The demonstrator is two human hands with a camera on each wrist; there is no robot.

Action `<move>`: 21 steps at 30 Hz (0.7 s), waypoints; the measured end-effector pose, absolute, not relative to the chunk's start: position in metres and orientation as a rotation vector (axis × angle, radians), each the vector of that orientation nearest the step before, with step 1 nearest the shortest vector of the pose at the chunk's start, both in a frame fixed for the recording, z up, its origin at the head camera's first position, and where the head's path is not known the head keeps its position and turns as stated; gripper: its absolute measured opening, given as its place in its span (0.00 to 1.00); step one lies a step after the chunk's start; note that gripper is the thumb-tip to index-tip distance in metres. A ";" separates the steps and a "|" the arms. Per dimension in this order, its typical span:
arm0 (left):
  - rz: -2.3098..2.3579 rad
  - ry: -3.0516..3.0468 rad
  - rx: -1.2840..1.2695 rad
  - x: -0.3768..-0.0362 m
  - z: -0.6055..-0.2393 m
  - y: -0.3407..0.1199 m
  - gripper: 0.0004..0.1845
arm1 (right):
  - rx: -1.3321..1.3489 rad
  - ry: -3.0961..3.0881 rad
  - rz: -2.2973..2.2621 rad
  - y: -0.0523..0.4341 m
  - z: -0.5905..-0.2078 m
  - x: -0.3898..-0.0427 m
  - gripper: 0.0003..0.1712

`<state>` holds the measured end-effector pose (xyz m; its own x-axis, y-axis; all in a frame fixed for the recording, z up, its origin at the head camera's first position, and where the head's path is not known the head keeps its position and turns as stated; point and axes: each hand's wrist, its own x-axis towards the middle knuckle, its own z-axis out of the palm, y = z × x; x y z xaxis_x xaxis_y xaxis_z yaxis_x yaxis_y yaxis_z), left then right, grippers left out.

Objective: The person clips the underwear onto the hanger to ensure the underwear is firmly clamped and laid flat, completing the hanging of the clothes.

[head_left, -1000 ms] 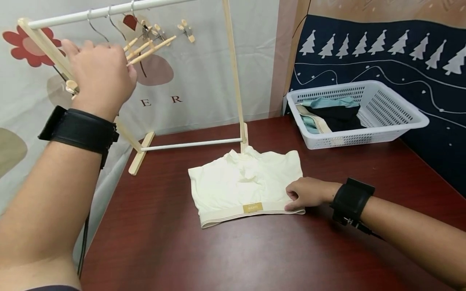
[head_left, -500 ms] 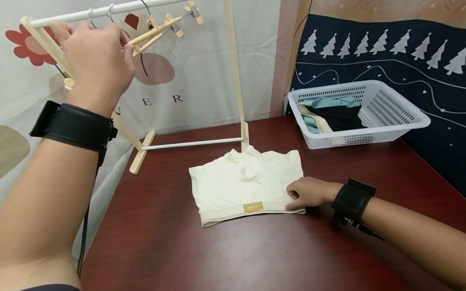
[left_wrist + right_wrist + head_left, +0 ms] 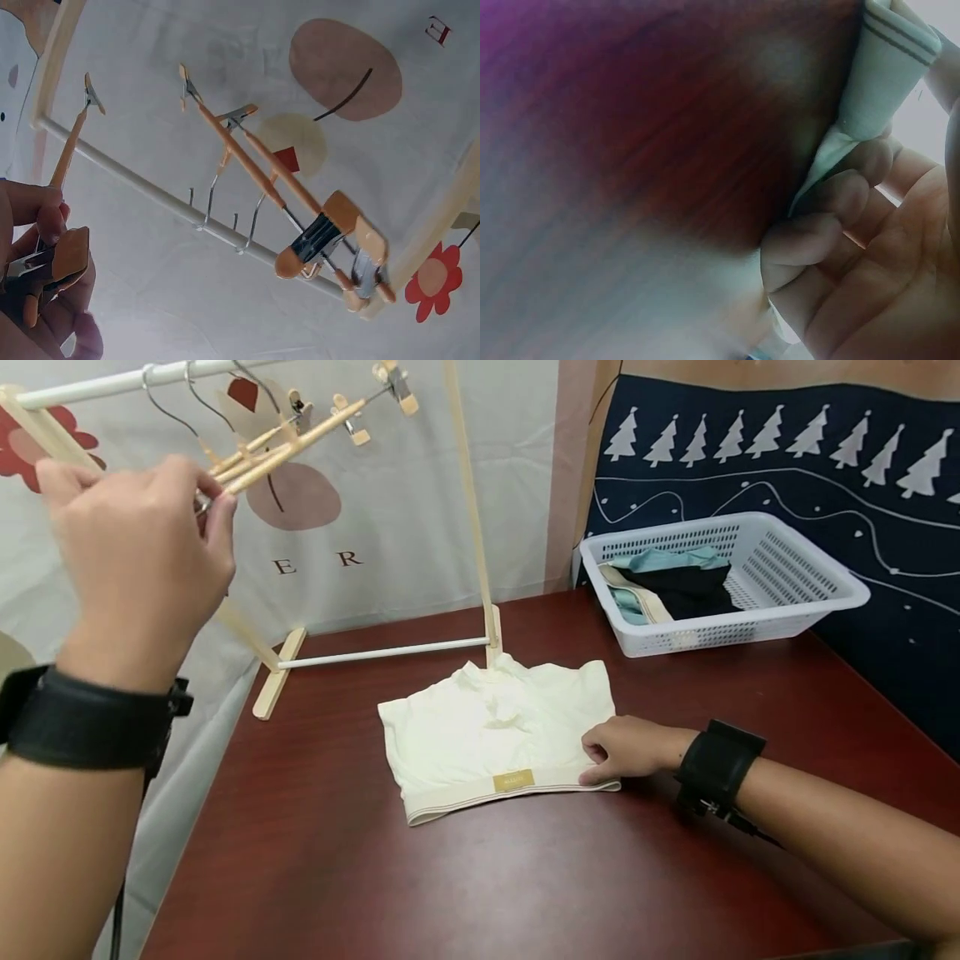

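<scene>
Two hands work at a dark red bench [image 3: 465, 893]. The left hand [image 3: 138, 556] is raised beside a small wooden drying rack [image 3: 472, 527], its fingers curled round the clip end of a wooden clip hanger [image 3: 300, 433]; the left wrist view shows the clip [image 3: 56, 262] pinched between thumb and fingers. More clip hangers [image 3: 300, 217] hang by wire hooks from the rack's white rail [image 3: 112, 383]. The right hand [image 3: 626, 749] lies at the right edge of a cream top [image 3: 495, 735] spread flat on the bench just in front of the rack's foot, its curled fingers on the waistband corner; the right wrist view shows the striped band [image 3: 889, 67] folded against the fingertips, though whether the thumb closes on it cannot be told. A small gold label [image 3: 513, 780] sits mid-waistband, its writing too small to read. On the backdrop [image 3: 360, 527] behind the rack, the letters "E R" can be read beside a brown oval. A white plastic basket [image 3: 810, 602] with teal and black clothes stands at the bench's far right, well apart from the top.

Against half a second ago, the left hand has dropped lower and drawn nearer the camera, and the hanger now slopes up from it toward the rail. The right hand and the top have kept their places.
</scene>
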<state>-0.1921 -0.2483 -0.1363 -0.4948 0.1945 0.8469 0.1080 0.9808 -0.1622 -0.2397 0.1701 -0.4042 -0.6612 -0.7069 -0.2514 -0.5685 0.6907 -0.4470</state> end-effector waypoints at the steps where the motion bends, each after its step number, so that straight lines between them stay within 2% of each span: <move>1: 0.123 -2.075 -0.237 -0.188 -0.143 -0.251 0.24 | -0.991 2.495 -0.470 0.170 -0.404 -0.240 0.25; 8: 0.148 -2.089 -0.263 -0.161 -0.200 -0.265 0.20 | -0.973 2.493 -0.490 0.168 -0.403 -0.240 0.24; 15: 0.094 -2.055 -0.345 -0.150 -0.266 -0.264 0.15 | -0.944 2.526 -0.536 0.168 -0.402 -0.241 0.21; 21: -0.018 -2.024 -0.525 -0.150 -0.314 -0.243 0.11 | -0.798 2.497 -0.980 0.161 -0.394 -0.239 0.20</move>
